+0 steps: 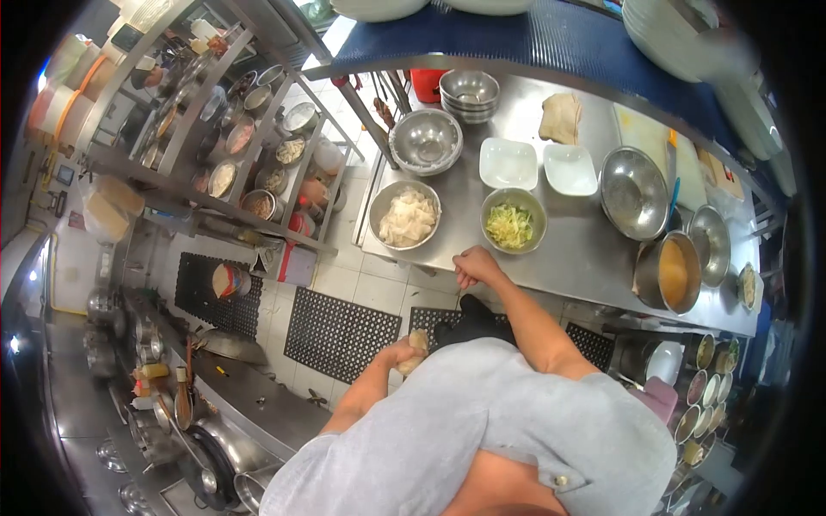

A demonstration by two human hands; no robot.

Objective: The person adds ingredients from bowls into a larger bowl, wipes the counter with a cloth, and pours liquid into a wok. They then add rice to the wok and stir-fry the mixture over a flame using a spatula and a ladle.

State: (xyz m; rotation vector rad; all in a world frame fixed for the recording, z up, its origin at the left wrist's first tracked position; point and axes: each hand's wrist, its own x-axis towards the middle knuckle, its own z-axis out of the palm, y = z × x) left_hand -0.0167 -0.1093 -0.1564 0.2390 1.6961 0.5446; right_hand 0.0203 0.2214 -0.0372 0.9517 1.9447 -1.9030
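Observation:
My left hand (399, 352) is low beside my body, closed around a pale beige thing (417, 340) whose kind I cannot make out. At the front edge of the steel table (594, 249), my right hand (476, 267) is closed with its fingers curled; anything inside is hidden. Just beyond it stands a metal bowl of shredded yellow-green vegetable (510, 225). To the left of that is a metal bowl of pale, flat pieces (409, 217). Behind these are two white square dishes (508, 163) and an empty-looking metal bowl (426, 142).
On the right stand a metal colander (634, 193) and a pot of orange liquid (675, 271). A blue shelf (516, 39) overhangs the table's back. Racks of bowls (284, 150) are at left, a wok station (224, 439) at lower left, rubber mats (340, 334) on the floor.

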